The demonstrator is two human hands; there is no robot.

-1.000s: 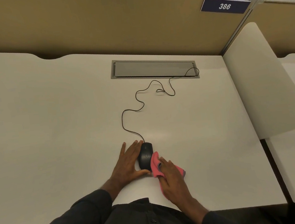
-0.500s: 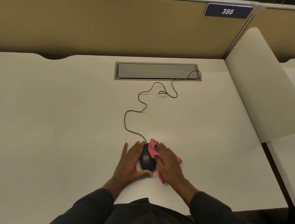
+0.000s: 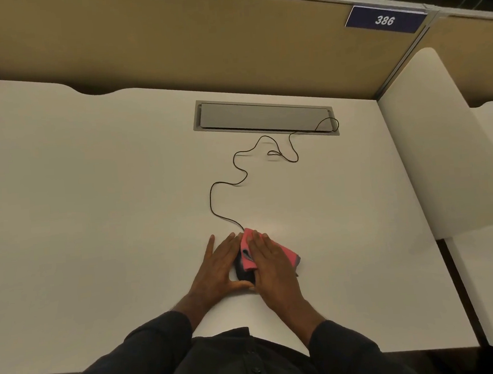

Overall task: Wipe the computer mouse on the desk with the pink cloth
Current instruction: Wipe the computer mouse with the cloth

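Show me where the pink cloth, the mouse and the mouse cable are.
pink cloth (image 3: 248, 259): head view, on the fold left of the right hand's fingers.
mouse (image 3: 241, 273): head view, on the dark body showing between the two hands.
mouse cable (image 3: 211, 201): head view, on the bend left of the mouse's far side.

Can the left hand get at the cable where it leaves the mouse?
Probably yes. The left hand lies flat beside the mouse, and the cable runs off just past its fingertips over bare desk; only the cloth edge sits near.
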